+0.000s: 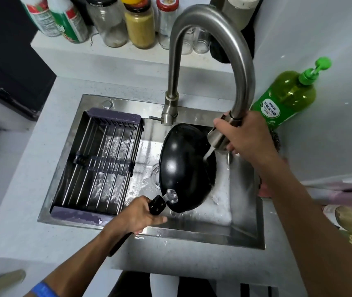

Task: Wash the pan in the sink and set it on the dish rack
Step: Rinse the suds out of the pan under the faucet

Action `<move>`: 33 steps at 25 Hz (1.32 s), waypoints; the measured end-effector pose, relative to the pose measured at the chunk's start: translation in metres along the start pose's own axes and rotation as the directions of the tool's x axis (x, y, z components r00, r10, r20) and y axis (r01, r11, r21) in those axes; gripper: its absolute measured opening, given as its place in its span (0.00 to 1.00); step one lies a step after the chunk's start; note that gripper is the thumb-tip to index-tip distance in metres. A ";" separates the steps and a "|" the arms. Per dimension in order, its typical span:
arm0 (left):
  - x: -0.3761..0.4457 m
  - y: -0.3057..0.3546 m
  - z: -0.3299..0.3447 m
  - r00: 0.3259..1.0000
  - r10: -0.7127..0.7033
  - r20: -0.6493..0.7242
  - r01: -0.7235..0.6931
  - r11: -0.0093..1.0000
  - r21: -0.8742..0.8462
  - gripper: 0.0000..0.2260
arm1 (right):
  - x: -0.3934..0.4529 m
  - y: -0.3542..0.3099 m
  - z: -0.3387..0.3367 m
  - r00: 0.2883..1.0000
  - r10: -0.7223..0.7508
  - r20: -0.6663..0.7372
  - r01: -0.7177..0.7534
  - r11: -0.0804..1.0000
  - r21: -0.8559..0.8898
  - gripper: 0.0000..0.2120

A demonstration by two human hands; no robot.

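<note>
A black pan (183, 166) is tilted on its side in the steel sink (194, 232), its underside facing me. My left hand (137, 215) grips the pan's black handle (157, 205) at the sink's front edge. My right hand (245, 135) holds the spray head of the tall curved tap (218, 138), and water runs from it onto the pan's right side. The dish rack (102, 163), with metal bars and purple ends, spans the left half of the sink and holds nothing.
A green pump bottle of dish soap (286, 97) stands at the right of the sink. Jars and bottles (139, 24) line the shelf behind the tap. Foam lies in the sink's right corner (222, 202). A dark appliance (10, 61) stands at the left.
</note>
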State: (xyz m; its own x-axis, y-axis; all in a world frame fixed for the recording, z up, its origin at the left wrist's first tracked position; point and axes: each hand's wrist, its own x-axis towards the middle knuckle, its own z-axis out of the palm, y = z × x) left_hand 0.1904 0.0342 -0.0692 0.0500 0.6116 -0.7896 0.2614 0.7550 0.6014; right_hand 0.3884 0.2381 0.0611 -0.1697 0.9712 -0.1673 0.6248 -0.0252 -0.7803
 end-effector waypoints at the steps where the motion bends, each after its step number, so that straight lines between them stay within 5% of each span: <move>1: 0.002 0.000 -0.001 1.000 0.013 0.023 -0.014 0.999 0.033 0.17 | -0.002 -0.001 0.002 1.000 -0.001 0.031 0.001 1.000 0.026 0.16; 16: -0.006 -0.009 0.010 0.997 0.075 -0.018 -0.074 0.997 0.016 0.18 | 0.007 0.008 -0.002 0.982 0.009 0.188 -0.023 0.997 0.074 0.07; 22: -0.027 -0.037 0.009 0.987 0.085 -0.138 -0.098 0.991 -0.091 0.30 | 0.001 0.004 0.001 0.986 0.016 0.166 -0.032 0.995 0.096 0.06; 27: -0.068 -0.026 0.015 0.955 0.163 -0.249 -0.179 0.983 -0.047 0.12 | 0.001 -0.001 0.001 0.983 0.038 0.182 -0.058 0.993 0.107 0.04; 33: -0.117 -0.046 0.009 0.904 0.114 -0.413 -0.194 0.968 -0.158 0.17 | -0.009 -0.008 0.014 0.975 0.023 0.222 -0.049 0.992 0.113 0.06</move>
State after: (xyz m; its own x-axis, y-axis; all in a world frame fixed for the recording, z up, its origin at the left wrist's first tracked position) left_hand 0.1814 -0.0742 -0.0057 -0.3233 0.7362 -0.5945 0.0909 0.6495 0.7549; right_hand 0.3741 0.2260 0.0607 -0.3199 0.8937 -0.3147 0.5422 -0.0997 -0.8343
